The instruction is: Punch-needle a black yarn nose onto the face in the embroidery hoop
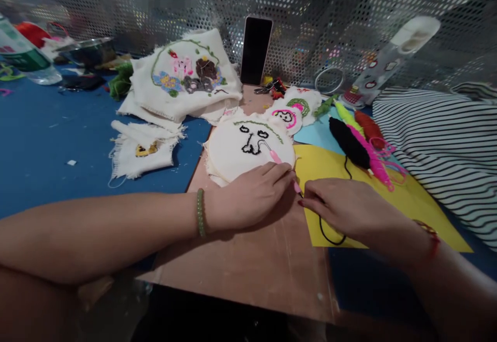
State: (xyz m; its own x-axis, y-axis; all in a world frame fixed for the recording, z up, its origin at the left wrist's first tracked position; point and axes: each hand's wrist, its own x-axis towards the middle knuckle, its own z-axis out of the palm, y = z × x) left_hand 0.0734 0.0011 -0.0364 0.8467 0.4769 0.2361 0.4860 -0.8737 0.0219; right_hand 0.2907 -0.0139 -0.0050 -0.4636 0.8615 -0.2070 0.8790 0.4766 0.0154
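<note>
My left hand [256, 191] is closed round a pink punch needle [275, 156], resting over the lower right of an embroidery hoop [212, 161]. A thin bent wire curves from the tool's upper end across the white cloth [225, 153]. Black stitched eyes and a nose-like shape show on that cloth, below a green curved line. Just right of the tool's lower end, my right hand [341, 204] is closed, its fingertips pinching black yarn [330, 241]. The yarn loops below that hand and also runs up to a black yarn bundle [349, 142]. The exact pinch point is partly hidden.
Yellow paper [373, 217] lies beneath my right hand, with pink yarn [375, 160] at its far edge. A phone [256, 49] leans against the perforated metal screen [303, 0]. Embroidered cloths [186, 72] lie at back left; striped fabric [438, 134] lies right.
</note>
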